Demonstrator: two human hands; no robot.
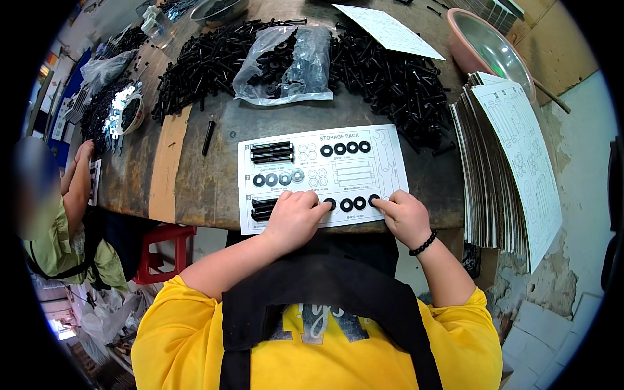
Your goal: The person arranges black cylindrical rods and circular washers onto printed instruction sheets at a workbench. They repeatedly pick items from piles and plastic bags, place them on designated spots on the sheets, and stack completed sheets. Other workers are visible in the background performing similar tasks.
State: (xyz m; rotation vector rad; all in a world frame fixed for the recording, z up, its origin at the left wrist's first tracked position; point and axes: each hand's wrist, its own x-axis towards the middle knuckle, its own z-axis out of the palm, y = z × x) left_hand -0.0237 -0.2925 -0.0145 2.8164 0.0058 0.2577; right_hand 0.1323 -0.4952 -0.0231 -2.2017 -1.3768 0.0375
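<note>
On the table in front of me lies a white printed card (395, 140) with outlines of hardware on it. Both my hands rest along its lower edge. My left hand (296, 218) is curled, its thumb against a black washer (330, 204). With its fingers bent, my right hand (406, 216) touches another black washer (374, 201) at the row's right end; two more washers (353, 203) lie between. Black bolts (261, 208) at the lower left are partly hidden by my left hand. Higher up are more bolts (272, 153), black washers (346, 148) and a row of washers (278, 179), some shiny.
Large heaps of black bolts (201, 65) cover the far table, with a clear plastic bag (305, 65) among them. A tall stack of cards (487, 175) and a pink-rimmed basin (458, 39) stand right. One loose bolt (208, 138) lies left; beyond, another person's arm (77, 188) reaches in.
</note>
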